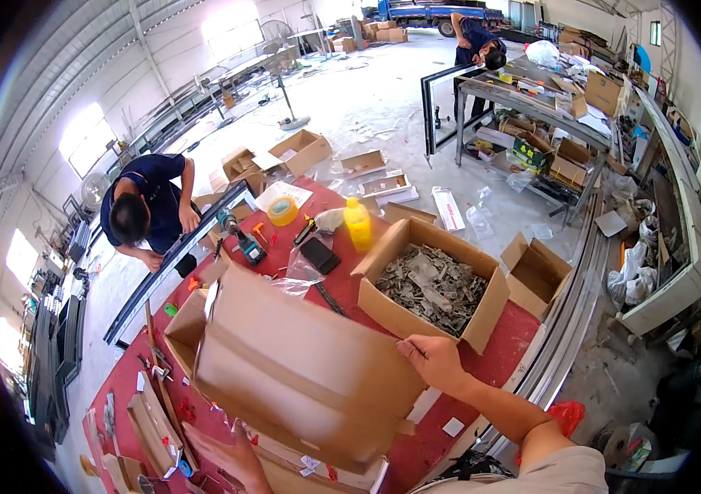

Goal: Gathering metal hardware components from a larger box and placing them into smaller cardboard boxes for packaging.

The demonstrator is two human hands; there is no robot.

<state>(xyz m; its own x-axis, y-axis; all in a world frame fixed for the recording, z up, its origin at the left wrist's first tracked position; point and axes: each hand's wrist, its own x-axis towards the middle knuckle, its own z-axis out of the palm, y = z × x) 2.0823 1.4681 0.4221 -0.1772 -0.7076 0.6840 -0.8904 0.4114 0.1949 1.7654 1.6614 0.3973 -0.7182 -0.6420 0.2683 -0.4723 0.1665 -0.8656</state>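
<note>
A large brown cardboard box (301,354) is tilted over the near part of the red-topped table (498,354), its broad panel facing me. My right hand (434,362) pinches the panel's right edge. Below its lower left edge, my left hand (231,457) has its fingers stretched out, holding nothing that I can see. Part of another carton with small red pieces lies under the lifted panel. Beyond my right hand stands an open carton (490,317) filled with grey, strip-like pieces.
A yellow bottle (358,225), a tape roll (282,211) and a cordless drill (242,239) stand or lie at the table's far side. At left, a person (149,206) leans over a dark frame. Another person (475,45) bends by a workbench (531,99).
</note>
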